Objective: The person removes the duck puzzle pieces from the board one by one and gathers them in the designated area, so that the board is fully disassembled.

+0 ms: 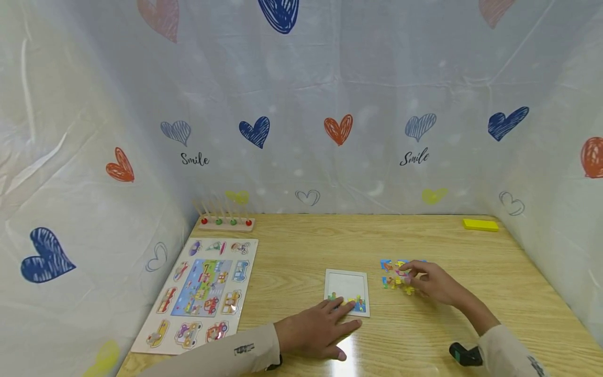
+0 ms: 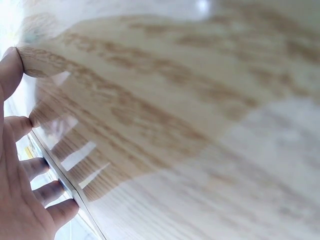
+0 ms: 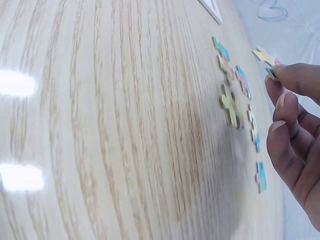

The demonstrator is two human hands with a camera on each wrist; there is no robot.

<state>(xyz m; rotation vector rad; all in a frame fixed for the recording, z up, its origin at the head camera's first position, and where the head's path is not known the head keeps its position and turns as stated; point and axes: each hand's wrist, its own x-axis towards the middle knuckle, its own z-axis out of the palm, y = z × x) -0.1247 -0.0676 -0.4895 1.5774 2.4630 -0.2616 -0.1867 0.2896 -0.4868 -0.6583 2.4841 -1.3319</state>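
Note:
A small white puzzle tray (image 1: 345, 277) lies mid-table, with several joined jigsaw pieces along its near edge. My left hand (image 1: 322, 327) rests with fingers spread over that near edge; in the left wrist view its fingertips touch the tray's rim (image 2: 70, 187). Between thumb and forefinger, my right hand (image 1: 435, 283) pinches a jigsaw piece (image 3: 266, 56), raised above the table. Under and beside this hand lie several loose pieces (image 3: 230, 106), coloured yellow, blue and green. The fingers partly hide some of them in the head view.
To the left lies a large peg puzzle board (image 1: 200, 288) with vehicle pictures. Behind it stands a wooden peg rack (image 1: 227, 224) with red and green beads. A yellow block (image 1: 480, 225) sits at the back right, and a black object (image 1: 465, 354) lies by the right sleeve.

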